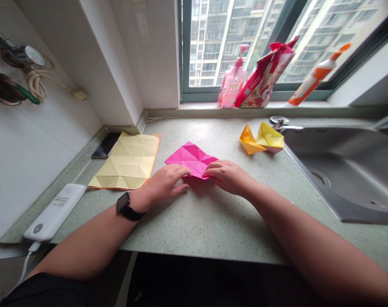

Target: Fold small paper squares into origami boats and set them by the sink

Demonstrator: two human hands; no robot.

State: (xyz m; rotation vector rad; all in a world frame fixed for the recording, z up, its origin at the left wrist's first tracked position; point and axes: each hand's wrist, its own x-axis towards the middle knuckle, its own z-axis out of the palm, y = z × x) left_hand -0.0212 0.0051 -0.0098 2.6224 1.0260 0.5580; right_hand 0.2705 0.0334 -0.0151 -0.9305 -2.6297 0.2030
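Note:
A creased pink paper sheet [190, 157] lies on the speckled green countertop [200, 217] in front of me. My left hand [166, 184], with a black watch on the wrist, pinches the sheet's near left edge. My right hand [227, 175] presses on its near right corner with bent fingers. Both hands rest on the counter and cover the paper's near edge.
A creased yellow sheet [129, 161] lies to the left, beside a dark phone [106, 145] and a white power bank [54, 212]. Two folded paper shapes, orange [249, 140] and yellow [270, 137], sit by the steel sink [347, 170]. Bottles and a red bag [264, 76] stand on the windowsill.

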